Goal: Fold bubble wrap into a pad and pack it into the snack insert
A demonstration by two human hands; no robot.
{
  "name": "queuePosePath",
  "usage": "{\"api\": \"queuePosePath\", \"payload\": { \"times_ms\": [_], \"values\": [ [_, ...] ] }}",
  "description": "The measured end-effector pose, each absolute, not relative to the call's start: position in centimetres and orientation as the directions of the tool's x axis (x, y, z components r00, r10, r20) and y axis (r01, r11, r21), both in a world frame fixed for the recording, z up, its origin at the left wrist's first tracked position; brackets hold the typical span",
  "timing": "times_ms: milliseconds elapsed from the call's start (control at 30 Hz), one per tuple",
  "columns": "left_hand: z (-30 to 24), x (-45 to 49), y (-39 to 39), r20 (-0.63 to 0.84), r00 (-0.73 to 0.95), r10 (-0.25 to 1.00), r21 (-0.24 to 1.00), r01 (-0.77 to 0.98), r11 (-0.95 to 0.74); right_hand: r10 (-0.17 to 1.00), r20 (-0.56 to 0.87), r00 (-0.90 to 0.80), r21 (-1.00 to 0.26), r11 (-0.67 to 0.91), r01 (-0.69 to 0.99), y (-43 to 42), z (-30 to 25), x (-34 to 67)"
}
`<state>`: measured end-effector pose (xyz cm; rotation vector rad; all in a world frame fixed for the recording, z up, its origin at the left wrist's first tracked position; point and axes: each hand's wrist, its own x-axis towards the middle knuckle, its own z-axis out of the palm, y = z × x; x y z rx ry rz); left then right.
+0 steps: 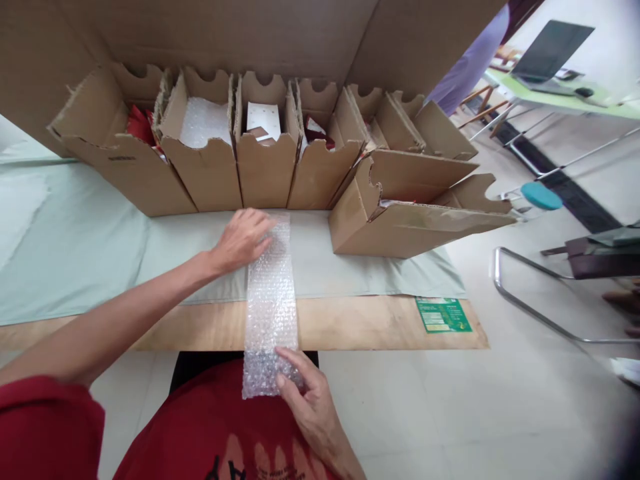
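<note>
A long strip of bubble wrap lies across the table, running from the cardboard bins toward me and hanging over the near edge. My left hand rests flat on its far end, fingers stretched out. At the near end, the strip's corner is pinched between the thumb and fingers of my right hand, above my lap.
A row of open cardboard bins holds bubble wrap, white sheets and red items. Another cardboard box lies tipped at the right. A pale green cloth covers the wooden table, which bears a green label. A stool stands at the right.
</note>
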<state>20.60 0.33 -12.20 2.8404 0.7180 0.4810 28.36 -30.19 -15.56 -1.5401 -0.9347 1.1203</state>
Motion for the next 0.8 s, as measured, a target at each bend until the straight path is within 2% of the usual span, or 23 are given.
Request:
{"api": "queuePosePath", "payload": {
  "times_ms": [67, 133, 233, 300, 367, 433, 500, 600, 700, 800],
  "values": [
    [-12.6, 17.4, -3.6, 0.274, 0.886, 0.375, 0.486, 0.209, -0.849, 0.966, -0.176, 0.188, -0.982, -0.186, 0.036, -29.9, -15.0, 29.4],
    [-12.9, 14.1, -7.3, 0.216, 0.911, 0.351, 0.693, 0.11, -0.713, 0.979, -0.18, 0.101, -0.983, -0.177, -0.039, -29.7, -14.6, 30.4],
    [-13.3, 10.5, -10.6, 0.088, 0.91, 0.406, 0.845, 0.147, -0.514, 0.967, -0.253, 0.026, -0.95, -0.243, -0.197, -29.1, -14.4, 31.4],
    [-13.7, 9.5, -11.0, 0.046, 0.891, 0.452, 0.912, 0.148, -0.383, 0.95, -0.305, 0.069, -0.912, -0.271, -0.308, -28.1, -14.3, 31.6],
    [-14.2, 9.4, -10.6, 0.016, 0.876, 0.482, 0.962, 0.118, -0.247, 0.938, -0.309, 0.156, -0.889, -0.227, -0.398, -26.6, -14.2, 31.6],
    [-14.7, 9.9, -10.3, -0.024, 0.831, 0.556, 0.981, 0.126, -0.145, 0.937, -0.257, 0.235, -0.89, -0.135, -0.435, -24.7, -14.0, 31.6],
    [-15.1, 11.0, -10.5, -0.073, 0.716, 0.694, 0.978, 0.186, -0.089, 0.948, -0.19, 0.257, -0.901, -0.065, -0.428, -22.7, -14.0, 31.6],
    [-15.4, 13.0, -11.6, -0.07, 0.509, 0.858, 0.961, 0.266, -0.08, 0.96, -0.161, 0.229, -0.916, -0.059, -0.397, -20.4, -14.6, 31.6],
    [-15.7, 14.2, -12.4, 0.078, 0.377, 0.923, 0.902, 0.367, -0.226, 0.961, -0.171, 0.216, -0.904, -0.066, -0.421, -19.5, -15.3, 31.5],
    [-16.3, 14.4, -12.4, 0.301, 0.316, 0.9, 0.744, 0.512, -0.429, 0.959, -0.163, 0.233, -0.884, -0.036, -0.467, -19.5, -15.7, 31.3]
  ]
}}
